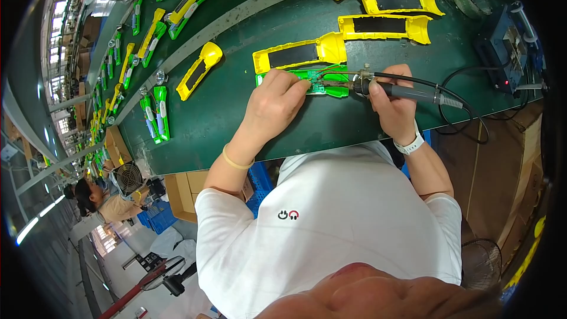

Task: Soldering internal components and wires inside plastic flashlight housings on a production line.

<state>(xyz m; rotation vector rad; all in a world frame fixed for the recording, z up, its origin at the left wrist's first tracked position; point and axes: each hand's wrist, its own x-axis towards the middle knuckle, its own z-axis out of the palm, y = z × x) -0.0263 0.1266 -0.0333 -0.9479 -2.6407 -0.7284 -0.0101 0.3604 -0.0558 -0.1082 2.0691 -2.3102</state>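
While the left hand [277, 97] presses flat on the green plastic housing with its circuit board [322, 82] near the green bench's [224, 124] front edge, the right hand [393, 103], closed around the grey-handled soldering iron [407, 91], risks slipping; the hot tip could burn nearby fingertips [302, 85] or melt plastic.

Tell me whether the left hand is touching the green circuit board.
Touching. The head view shows the left hand with fingertips pressed onto the green circuit board, no gap between them, while the right hand holds the soldering iron.
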